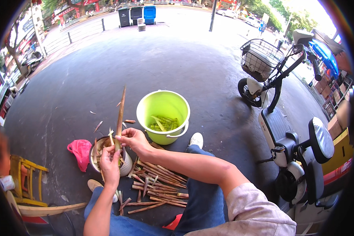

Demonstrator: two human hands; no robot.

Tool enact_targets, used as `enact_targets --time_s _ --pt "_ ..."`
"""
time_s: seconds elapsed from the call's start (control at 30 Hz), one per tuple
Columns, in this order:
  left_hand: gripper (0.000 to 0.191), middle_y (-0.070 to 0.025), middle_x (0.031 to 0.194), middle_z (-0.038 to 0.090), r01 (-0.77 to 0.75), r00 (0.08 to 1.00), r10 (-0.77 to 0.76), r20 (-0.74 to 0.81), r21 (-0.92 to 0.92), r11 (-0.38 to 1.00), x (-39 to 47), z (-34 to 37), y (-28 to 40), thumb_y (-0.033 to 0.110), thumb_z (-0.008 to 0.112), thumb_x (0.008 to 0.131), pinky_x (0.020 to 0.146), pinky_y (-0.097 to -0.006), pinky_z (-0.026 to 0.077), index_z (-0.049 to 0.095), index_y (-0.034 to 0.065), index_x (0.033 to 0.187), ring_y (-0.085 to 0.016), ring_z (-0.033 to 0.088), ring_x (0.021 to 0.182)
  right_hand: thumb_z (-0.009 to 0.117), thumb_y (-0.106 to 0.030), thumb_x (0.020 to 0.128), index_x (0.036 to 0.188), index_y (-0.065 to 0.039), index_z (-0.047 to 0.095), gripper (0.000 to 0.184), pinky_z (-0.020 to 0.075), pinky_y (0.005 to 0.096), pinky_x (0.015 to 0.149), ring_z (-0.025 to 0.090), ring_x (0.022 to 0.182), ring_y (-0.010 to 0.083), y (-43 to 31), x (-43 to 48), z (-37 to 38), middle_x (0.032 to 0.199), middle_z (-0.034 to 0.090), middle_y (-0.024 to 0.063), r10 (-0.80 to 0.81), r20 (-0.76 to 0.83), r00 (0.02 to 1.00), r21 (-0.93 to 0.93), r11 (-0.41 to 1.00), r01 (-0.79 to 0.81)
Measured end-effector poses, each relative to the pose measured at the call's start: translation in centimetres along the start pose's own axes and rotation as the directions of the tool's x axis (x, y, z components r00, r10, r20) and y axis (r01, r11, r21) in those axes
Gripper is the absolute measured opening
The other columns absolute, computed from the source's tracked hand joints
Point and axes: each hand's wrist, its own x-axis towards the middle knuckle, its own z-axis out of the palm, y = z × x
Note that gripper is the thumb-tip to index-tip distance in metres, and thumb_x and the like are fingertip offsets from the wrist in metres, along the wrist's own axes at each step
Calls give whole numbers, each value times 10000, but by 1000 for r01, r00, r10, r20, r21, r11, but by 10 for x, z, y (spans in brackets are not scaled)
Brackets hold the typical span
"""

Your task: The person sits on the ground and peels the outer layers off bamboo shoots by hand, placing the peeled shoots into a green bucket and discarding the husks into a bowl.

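Observation:
A long bamboo shoot (121,113) stands upright between my hands, its brown husk tapering to a point at the top. Low on the shoot, the fingers of my left hand (110,163) close around its pale lower part. Just above, my right hand (135,141) pinches the shoot from the right. Below both hands is a white ribbed bin (126,166) with husk scraps in it. Peeled green shoot pieces (165,124) lie in a lime-green bucket (163,100) beyond my right hand. Unpeeled shoots (162,188) are spread on the ground between my feet.
A pink plastic bag (80,153) lies left of the bin. Scattered husk bits (98,126) are on the pavement. A yellow frame (32,180) stands at the left, and an electric scooter (271,126) is parked at the right. Wheeled waste bins (136,15) stand far ahead.

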Motion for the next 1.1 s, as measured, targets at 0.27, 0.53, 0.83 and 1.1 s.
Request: enact_targets --time_s 0.27,0.53,0.83,1.1 --pt "163 -79 1042 674 0 1000 1 11 -24 1000 -1 -2 5 2 629 966 877 -260 493 592 -24 1123 -126 639 947 803 -148 861 958 -33 637 224 455 221 576 570 647 65 -2 2 1 807 658 7 -3 32 999 -58 998 5" --pt "150 -80 1041 671 40 999 -40 11 -58 998 0 -3 2 -6 633 961 878 -261 493 585 -16 1103 -124 639 949 791 -108 864 930 -30 616 202 507 237 570 619 661 85 -8 1 2 814 659 28 -36 88 995 -64 997 42" --pt "159 -70 1025 669 68 998 -67 13 -81 994 1 -4 -1 -8 637 958 846 -244 501 575 -7 1105 -112 638 930 780 -137 880 879 -38 611 197 454 230 530 581 619 71 -6 4 0 753 632 12 -77 119 990 -127 988 92" --pt "169 -49 987 663 94 996 -94 3 -109 990 1 -3 3 -14 658 943 798 -235 504 579 2 1092 -96 630 887 790 -169 877 887 -42 579 246 461 231 585 575 667 69 -9 0 4 786 631 16 -112 145 983 -170 976 136"
